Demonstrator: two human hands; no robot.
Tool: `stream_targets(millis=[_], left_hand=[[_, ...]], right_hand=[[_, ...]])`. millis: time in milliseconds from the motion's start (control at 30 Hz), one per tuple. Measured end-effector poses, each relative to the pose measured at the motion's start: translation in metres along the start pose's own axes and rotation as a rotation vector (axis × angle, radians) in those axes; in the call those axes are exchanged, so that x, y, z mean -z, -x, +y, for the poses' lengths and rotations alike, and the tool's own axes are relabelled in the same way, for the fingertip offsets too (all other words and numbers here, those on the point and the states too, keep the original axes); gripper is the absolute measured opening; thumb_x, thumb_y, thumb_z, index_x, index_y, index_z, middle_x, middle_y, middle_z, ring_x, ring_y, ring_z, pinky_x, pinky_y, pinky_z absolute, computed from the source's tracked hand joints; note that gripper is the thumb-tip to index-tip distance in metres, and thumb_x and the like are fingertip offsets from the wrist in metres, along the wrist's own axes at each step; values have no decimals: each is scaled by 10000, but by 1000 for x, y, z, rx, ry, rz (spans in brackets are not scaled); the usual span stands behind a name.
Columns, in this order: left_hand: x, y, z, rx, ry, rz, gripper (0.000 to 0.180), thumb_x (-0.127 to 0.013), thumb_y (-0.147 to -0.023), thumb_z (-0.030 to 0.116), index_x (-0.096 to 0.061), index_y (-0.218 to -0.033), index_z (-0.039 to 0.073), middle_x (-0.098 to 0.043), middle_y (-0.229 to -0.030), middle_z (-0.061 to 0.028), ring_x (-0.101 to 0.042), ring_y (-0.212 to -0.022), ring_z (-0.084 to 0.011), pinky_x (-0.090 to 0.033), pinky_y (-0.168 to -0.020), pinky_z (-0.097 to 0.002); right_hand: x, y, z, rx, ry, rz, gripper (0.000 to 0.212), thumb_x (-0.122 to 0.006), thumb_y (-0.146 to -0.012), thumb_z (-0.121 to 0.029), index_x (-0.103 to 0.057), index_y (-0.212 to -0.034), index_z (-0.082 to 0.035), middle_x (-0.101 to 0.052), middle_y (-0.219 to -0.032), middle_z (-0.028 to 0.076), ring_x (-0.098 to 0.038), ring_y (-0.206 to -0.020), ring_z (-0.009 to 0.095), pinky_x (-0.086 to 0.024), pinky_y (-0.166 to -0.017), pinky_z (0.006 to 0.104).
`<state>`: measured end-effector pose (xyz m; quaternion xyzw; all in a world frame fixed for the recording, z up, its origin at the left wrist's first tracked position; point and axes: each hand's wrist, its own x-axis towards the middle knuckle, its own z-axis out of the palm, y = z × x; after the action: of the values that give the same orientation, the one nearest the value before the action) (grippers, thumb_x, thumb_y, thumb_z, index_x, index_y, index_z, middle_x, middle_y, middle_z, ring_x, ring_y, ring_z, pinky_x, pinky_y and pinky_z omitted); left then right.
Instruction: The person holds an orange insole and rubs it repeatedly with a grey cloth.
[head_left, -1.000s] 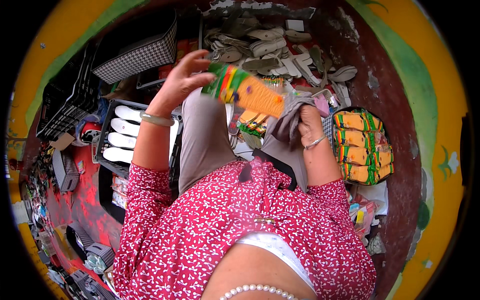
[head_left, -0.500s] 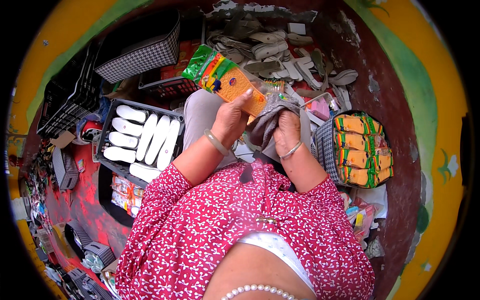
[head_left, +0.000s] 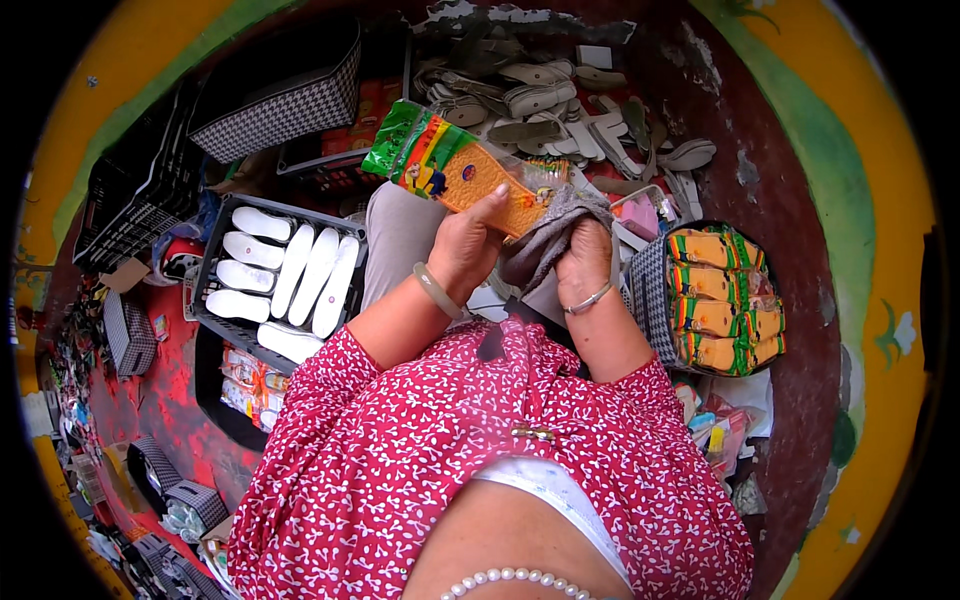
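Black crate (head_left: 215, 318): on the floor to the left of the hands, white insoles laid side by side in it, apparently as loose stock within easy reach.
Checked basket (head_left: 655, 290): to the right of the hands, with finished orange-and-green packets (head_left: 722, 300) stacked flat inside.
Sandal pile (head_left: 560, 100): well beyond the hands, heaped against the wall.
Packaged orange insole (head_left: 455, 170): held just above the lap, angled up and to the left, likely so its face can be wiped.
Left hand (head_left: 465, 245): clamped on the packet's near end, thumb on top.
Right hand (head_left: 580, 260): closed around a grey cloth (head_left: 545, 240), touching the packet's end.
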<state>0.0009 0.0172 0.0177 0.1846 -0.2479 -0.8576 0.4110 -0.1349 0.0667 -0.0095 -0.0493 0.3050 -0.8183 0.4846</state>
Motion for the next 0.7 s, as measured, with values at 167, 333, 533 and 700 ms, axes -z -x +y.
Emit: stream_targets(millis=[167, 333, 533, 700], left_hand=[[-3, 5, 11, 22, -30, -11, 402, -546, -880, 174, -451, -1194, -57, -542, -1153, -166, -548, -1058, -275, -422, -939, -401], [0, 10, 44, -111, -69, 28, 364, -568, -848, 133, -466, -1137, -64, -584, -1029, -183, -574, -1015, -288, -448, -909, -437], [12, 18, 75, 86, -312, -60, 348, -592, -828, 121, -492, -1119, -43, -587, -1031, -155, -596, -952, -239, -470, -883, -390], [-9, 23, 65, 178, -443, -161, 356, -622, -829, 133, -511, -1136, -10, -607, -1015, -101, -609, -920, -212, -494, -819, -342]], right_hand=[[2, 0, 0, 3, 30, -28, 156, -591, -789, -19, -594, -945, -32, -605, -893, 53, -595, -809, 173, -506, -757, 302], [21, -25, -29, 48, 55, 27, 144, -602, -813, -103, -597, -945, -48, -615, -931, 69, -598, -856, 194, -502, -803, 343], [13, -11, -78, -156, 225, -413, 395, -620, -833, -310, -551, -1121, -48, -589, -1097, 108, -576, -982, 233, -483, -862, 377], [-3, -9, -52, -329, 458, -597, 392, -580, -865, -269, -514, -1177, -42, -587, -1060, 83, -577, -915, 162, -506, -754, 309]])
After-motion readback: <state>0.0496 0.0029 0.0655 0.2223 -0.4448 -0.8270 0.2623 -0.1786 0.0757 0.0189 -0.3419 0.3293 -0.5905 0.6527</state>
